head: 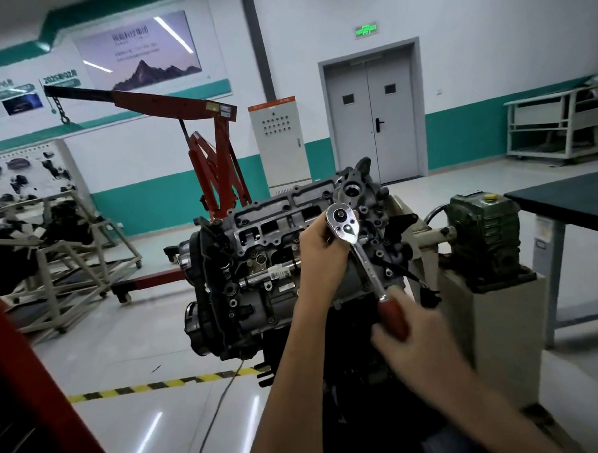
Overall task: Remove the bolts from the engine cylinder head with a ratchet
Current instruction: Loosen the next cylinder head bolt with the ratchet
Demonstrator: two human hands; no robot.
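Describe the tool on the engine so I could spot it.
Find the grey engine mid-room. Above it, the left hand and right hand hold the ratchet. Nothing else has its shiny chrome head and dark red handle.

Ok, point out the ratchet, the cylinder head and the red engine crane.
ratchet [342,222]: head view, chrome drive head.
cylinder head [274,208]: head view, top face.
engine crane [169,102]: head view, red boom.
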